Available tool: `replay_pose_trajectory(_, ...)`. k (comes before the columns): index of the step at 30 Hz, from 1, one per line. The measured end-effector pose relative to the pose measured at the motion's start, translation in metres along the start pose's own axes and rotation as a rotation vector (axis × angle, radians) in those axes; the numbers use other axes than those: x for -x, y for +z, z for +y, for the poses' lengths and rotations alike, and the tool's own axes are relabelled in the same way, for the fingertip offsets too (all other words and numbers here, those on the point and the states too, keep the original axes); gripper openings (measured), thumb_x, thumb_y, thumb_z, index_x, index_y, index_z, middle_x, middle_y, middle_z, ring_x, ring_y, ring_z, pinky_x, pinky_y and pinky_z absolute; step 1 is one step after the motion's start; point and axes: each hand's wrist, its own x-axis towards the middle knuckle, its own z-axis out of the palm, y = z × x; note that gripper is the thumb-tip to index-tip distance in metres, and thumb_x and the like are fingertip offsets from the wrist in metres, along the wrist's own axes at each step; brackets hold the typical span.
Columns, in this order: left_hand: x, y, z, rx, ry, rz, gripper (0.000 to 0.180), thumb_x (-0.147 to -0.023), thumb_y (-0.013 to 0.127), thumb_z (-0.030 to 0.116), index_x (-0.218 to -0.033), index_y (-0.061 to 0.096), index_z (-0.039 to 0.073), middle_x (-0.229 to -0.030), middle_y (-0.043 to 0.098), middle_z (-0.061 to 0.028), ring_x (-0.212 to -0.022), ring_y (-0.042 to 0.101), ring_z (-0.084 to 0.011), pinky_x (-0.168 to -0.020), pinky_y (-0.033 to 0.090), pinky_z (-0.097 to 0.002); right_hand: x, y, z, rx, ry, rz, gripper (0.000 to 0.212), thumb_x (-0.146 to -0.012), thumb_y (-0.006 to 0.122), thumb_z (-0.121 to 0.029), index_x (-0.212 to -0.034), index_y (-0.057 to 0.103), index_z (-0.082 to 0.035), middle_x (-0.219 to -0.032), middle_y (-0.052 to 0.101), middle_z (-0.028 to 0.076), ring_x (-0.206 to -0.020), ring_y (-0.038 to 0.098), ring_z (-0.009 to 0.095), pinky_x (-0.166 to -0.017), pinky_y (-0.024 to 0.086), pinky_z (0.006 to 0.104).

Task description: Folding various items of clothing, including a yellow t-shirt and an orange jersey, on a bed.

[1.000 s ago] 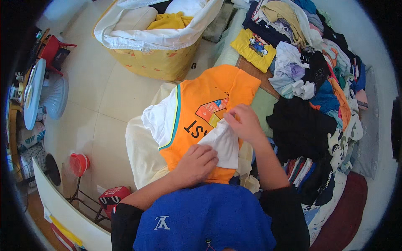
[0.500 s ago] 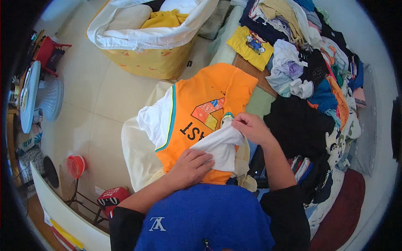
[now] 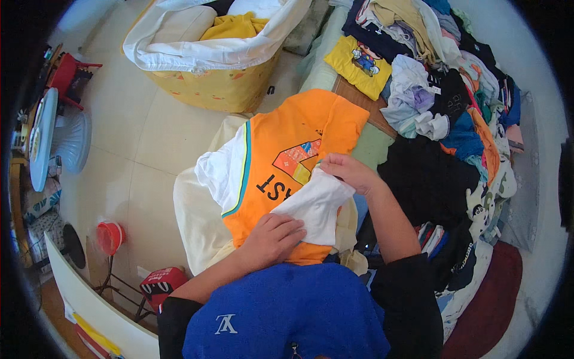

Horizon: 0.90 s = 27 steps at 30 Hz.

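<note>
An orange and white shirt (image 3: pixel 311 113) with a printed front lies spread in front of me over a cream cloth (image 3: pixel 194 221). One white sleeve (image 3: pixel 314 206) is folded across its orange body, and the other white sleeve (image 3: pixel 224 173) is bunched at the left. My right hand (image 3: pixel 350 172) is closed in a pinch on the upper end of the folded sleeve. Flat on the lower part of that sleeve lies my left hand (image 3: pixel 275 239), fingers stretched out and pressing on the cloth.
A large heap of clothes (image 3: pixel 460 119) covers the right side, with a folded yellow shirt (image 3: pixel 359 66) at its edge. Beyond the shirt stands a yellow basket (image 3: pixel 209 90) lined in white. At left are a light-blue stool (image 3: pixel 72 143) and a red container (image 3: pixel 109 238).
My right hand has moved slightly up and left with the sleeve end, covering part of the print. The folded sleeve now lies flatter and wider. My left hand has stayed put.
</note>
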Motion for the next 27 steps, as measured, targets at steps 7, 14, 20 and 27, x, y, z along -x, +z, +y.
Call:
replay_pose_trajectory(7,0.0,0.001,0.0,0.041,-0.032,0.003,0.039,-0.07,0.069,0.007,-0.109,0.062,0.009,-0.115,0.061,-0.0047,-0.106,0.055,-0.024,-0.084,0.044,-0.0387,0.016,-0.026,-0.001,0.08,0.147,-0.253,0.022,-0.089,0.064,-0.029,-0.096,0.066,-0.009,-0.076,0.06,-0.006,-0.065,0.051,0.001,-0.059,0.038,0.0175)
replay_pose_trajectory(14,-0.003,-0.001,0.001,0.006,-0.023,0.007,0.034,-0.07,0.066,0.011,-0.104,0.065,0.008,-0.113,0.062,-0.0055,-0.102,0.056,-0.0225,-0.086,0.043,-0.0367,0.006,-0.003,-0.01,-0.111,0.083,-0.189,0.017,-0.088,0.064,-0.019,-0.098,0.066,-0.006,-0.086,0.064,-0.003,-0.073,0.058,0.004,-0.067,0.046,0.0197)
replay_pose_trajectory(20,0.001,-0.002,0.001,0.01,-0.038,-0.038,0.036,-0.07,0.065,0.012,-0.106,0.064,0.008,-0.116,0.061,-0.0046,-0.101,0.056,-0.0217,-0.083,0.042,-0.036,-0.006,0.003,-0.003,-0.182,0.005,-0.129,0.016,-0.087,0.064,-0.011,-0.103,0.062,-0.005,-0.091,0.065,-0.001,-0.077,0.062,0.007,-0.07,0.05,0.0226)
replay_pose_trajectory(27,0.002,-0.002,0.001,0.02,-0.051,-0.063,0.038,-0.07,0.064,0.013,-0.108,0.063,0.009,-0.118,0.059,-0.0044,-0.102,0.055,-0.0219,-0.083,0.042,-0.0362,-0.013,0.0,0.015,0.114,-0.133,0.049,0.013,-0.086,0.062,-0.006,-0.098,0.061,-0.005,-0.088,0.062,-0.001,-0.075,0.058,0.007,-0.07,0.047,0.0224)
